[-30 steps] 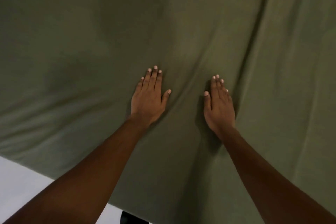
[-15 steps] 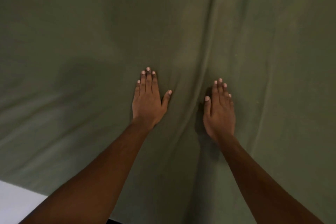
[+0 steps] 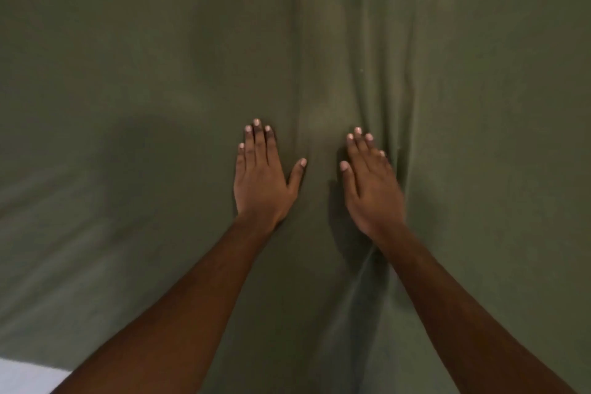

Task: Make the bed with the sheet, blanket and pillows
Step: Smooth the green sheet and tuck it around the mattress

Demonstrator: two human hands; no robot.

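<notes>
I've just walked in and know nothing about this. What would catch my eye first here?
Two bare hands pressed flat, side by side, in the middle of the view: the left hand and the right hand. Under them an olive-green sheet fills nearly the whole picture. Long wrinkles run away from the right hand, while a pale patch shows at the bottom left corner.

Dim, flat light leaves the green sheet (image 3: 447, 233) muddy, with a broad soft shadow at ten o'clock. The hands cast dark shadows between them. The whole view is soft, blurring most toward eight o'clock.
</notes>
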